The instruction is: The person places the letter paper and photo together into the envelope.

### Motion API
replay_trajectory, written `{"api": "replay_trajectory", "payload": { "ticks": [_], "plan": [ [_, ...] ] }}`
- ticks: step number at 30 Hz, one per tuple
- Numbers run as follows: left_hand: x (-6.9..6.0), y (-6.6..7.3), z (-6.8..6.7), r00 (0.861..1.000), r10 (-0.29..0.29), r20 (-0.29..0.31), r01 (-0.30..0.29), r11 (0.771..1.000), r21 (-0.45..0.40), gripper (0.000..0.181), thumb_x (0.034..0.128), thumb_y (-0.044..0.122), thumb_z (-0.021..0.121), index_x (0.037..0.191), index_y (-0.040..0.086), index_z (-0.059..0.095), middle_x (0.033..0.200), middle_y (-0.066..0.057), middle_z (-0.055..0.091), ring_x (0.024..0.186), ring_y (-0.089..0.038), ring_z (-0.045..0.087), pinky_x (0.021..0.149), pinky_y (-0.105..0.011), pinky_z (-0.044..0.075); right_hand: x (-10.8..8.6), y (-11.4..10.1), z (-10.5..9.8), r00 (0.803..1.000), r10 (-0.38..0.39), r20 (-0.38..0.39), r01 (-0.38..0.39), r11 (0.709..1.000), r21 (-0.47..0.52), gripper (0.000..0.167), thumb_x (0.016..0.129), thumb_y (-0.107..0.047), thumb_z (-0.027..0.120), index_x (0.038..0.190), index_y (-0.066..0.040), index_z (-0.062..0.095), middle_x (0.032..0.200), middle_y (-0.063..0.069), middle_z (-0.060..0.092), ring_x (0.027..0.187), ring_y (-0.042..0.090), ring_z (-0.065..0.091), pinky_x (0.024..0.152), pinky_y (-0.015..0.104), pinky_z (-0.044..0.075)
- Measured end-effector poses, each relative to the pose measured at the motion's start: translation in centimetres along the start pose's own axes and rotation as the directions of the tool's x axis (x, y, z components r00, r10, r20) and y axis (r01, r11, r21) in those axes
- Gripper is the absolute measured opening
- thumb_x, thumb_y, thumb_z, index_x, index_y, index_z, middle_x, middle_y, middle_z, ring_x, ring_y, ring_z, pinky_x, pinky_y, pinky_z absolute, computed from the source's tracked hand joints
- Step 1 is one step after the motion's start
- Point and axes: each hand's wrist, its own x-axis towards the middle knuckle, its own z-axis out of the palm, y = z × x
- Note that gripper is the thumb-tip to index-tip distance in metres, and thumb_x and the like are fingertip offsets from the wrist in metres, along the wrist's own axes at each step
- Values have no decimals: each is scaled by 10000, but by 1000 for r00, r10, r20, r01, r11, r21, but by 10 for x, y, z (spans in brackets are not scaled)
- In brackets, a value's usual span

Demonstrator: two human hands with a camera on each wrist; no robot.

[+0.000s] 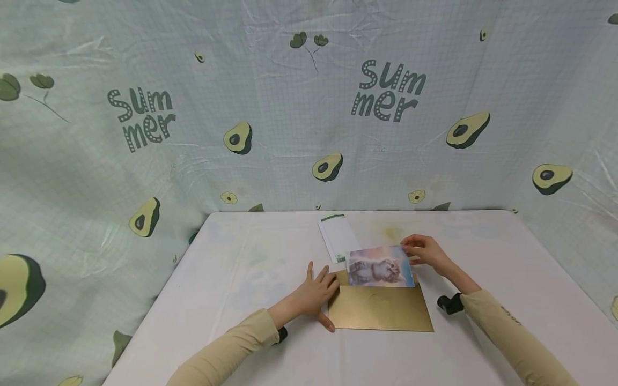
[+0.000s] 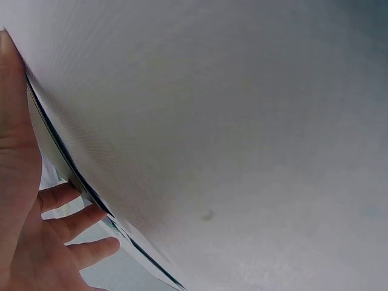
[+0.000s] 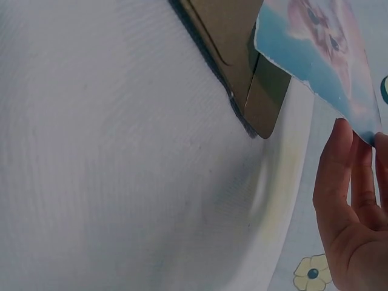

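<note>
A gold folder or envelope (image 1: 381, 310) lies flat near the front of the table, its edge also showing in the right wrist view (image 3: 267, 100). The left hand (image 1: 314, 294) rests with spread fingers on its left edge; the left wrist view shows that hand (image 2: 36, 224) along the edge. At the upper right, the right hand (image 1: 428, 253) pinches the corner of a picture card (image 1: 379, 266) with two furry animals on it. The card's lower edge is over the gold piece; whether it is inside cannot be told. In the right wrist view the fingers (image 3: 342, 145) hold the card (image 3: 315, 54).
Behind the card lies a white sheet (image 1: 338, 236) with green print at its ends. The white-covered table (image 1: 232, 268) meets a hanging cloth (image 1: 280, 177) printed with avocados at the back. Black wrist devices (image 1: 450, 304) sit at both wrists.
</note>
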Motion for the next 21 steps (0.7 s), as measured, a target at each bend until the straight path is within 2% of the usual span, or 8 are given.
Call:
{"api": "replay_trajectory", "payload": {
  "ticks": [3,14,21],
  "plan": [
    [1,0,0,1000,0,1,0,1000,-4,1018,519,859,460,1226,134,363,1321,-79,372,1291,-337,332,945,-624,282,0,-1,2,1000,3,5,-3,1000,-11,343,897,-181,528,1116,80,493,1042,207,574,794,115,606,675,343,531],
    [1,0,-1,1000,1,12,-1,1000,6,1051,526,859,456,1273,127,354,1337,-77,375,1292,-329,332,946,-623,279,2,3,4,999,6,50,-4,999,-36,308,895,-139,522,1139,48,521,1103,239,557,809,138,606,654,335,533],
    [0,0,-3,1000,0,12,0,1000,11,1039,525,861,451,1256,128,356,1333,-82,376,1289,-333,337,945,-622,284,1,0,4,995,-23,96,27,999,-41,306,895,-118,514,1133,74,517,1128,281,533,825,158,609,652,333,533]
  ]
}}
